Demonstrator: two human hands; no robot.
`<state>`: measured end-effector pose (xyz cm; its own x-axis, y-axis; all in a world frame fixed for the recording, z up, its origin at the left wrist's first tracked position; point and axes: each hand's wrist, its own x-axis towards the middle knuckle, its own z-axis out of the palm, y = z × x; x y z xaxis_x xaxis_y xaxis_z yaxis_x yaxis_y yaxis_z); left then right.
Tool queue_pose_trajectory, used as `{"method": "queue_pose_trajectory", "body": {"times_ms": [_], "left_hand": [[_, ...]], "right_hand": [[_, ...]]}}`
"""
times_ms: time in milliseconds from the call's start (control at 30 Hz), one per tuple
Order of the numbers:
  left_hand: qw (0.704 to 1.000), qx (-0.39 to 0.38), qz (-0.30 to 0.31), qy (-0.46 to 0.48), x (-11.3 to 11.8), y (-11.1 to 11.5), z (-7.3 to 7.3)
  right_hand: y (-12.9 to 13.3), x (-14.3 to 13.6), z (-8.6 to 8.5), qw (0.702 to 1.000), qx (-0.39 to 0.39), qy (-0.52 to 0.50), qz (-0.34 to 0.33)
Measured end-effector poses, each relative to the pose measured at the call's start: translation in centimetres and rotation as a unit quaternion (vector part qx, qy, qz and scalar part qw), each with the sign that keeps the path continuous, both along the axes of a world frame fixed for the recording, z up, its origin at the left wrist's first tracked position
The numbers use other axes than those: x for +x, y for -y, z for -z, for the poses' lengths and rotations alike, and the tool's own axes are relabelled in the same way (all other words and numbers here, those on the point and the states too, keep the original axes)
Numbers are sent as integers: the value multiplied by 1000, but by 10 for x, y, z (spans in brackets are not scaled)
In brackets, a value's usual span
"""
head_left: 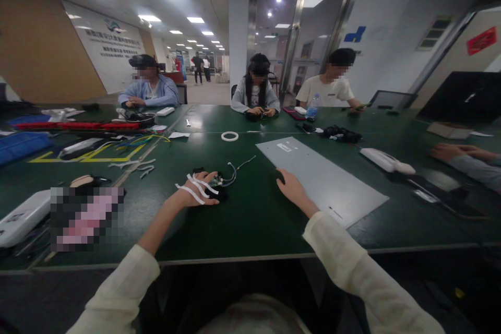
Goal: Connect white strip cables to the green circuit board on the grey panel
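My left hand (pixel 192 191), with several white tape strips stuck across its back, is low over the green table. Its fingers and thumb close around a small circuit board (pixel 215 181) with dark parts beside it. From the board a thin grey-blue cable (pixel 234 173) curls out to the right. My right hand (pixel 293 190) is curled at the left edge of a grey flat panel (pixel 324 175), closed on a small rounded black object (pixel 279 176) mostly hidden by the fingers. A white tape ring (pixel 229 136) lies beyond both hands.
Left on the table are loose white strips (pixel 135 166), a white device (pixel 25 219) and a blue bin (pixel 23 147). A white handheld device (pixel 385 160) and a co-worker's hands (pixel 450 152) are right. People sit across the table; a water bottle (pixel 312 108) stands there.
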<state>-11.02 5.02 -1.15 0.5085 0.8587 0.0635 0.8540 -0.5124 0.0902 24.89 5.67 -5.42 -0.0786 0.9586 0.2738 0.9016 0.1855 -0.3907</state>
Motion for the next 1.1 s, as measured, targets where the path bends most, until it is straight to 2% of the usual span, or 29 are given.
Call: {"method": "queue_pose_trajectory", "body": {"times_ms": [133,333,600,733,933,1100], "left_hand": [[999,37,7,9,-1,2,-12],[995,82,30,42,1,6,-48],[990,119,47,63,12,13,-86],[990,114,59,64,20,16,-93],[990,103,71,62,35,17,-91],[985,114,96,87,46,22,-104]], "right_hand": [[5,0,-6,999,-9,-30,-19],[26,-10,-18,994,-32,-66,-85],[60,-24,-28,970,-68,-88,-214],[76,-30,-36,952,-85,-93,-280],[92,-42,-47,922,-94,-101,-361],[94,-48,-48,899,-78,-120,-413]]}}
